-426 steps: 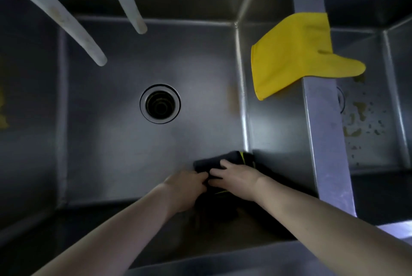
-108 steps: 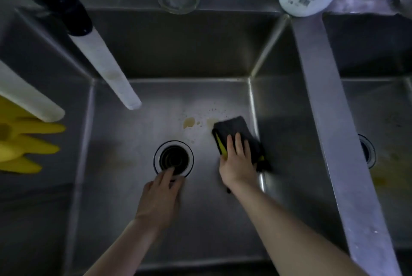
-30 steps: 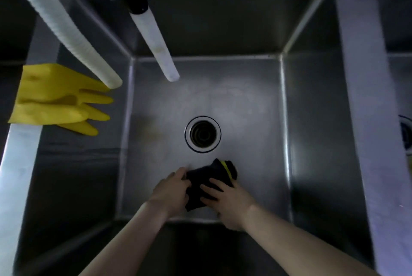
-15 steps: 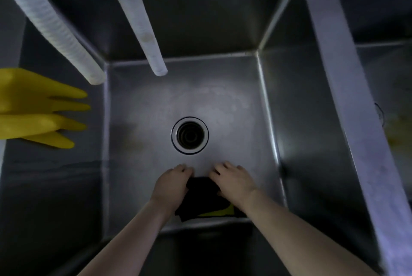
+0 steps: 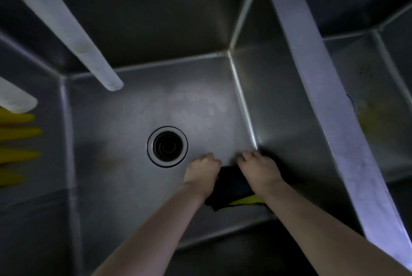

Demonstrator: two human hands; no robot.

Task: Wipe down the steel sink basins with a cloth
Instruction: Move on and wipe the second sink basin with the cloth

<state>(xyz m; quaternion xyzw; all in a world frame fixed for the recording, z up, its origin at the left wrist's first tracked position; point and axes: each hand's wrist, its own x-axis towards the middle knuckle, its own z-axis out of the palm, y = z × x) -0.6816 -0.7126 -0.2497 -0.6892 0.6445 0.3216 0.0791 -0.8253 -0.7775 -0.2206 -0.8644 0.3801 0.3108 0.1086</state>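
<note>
Hands: left hand [image 5: 203, 170] and right hand [image 5: 259, 169] side by side, fingers curled onto the dark cloth [image 5: 231, 187].
Cloth: bunched on the basin [image 5: 124, 110] floor, near right corner, yellow edge showing.
Surroundings: drain [image 5: 167, 146] just left; yellow gloves [image 5: 16, 141] far left.

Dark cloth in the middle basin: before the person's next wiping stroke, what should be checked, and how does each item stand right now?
1. Grip: ok. The left hand and right hand both hold the dark cloth, fingers curled.
2. Contact: ok. The cloth lies on the basin floor near its front right corner.
3. Outlet: ok. The drain is uncovered, left of the hands, apart from the cloth.
4. Clearance: ok. The spout hangs over the far left.
5. Cleanliness here: cannot tell; dim light, faint pale patches beyond the drain.
6. Next basin: not ok. The right basin shows a yellowish stain on its floor.
</note>
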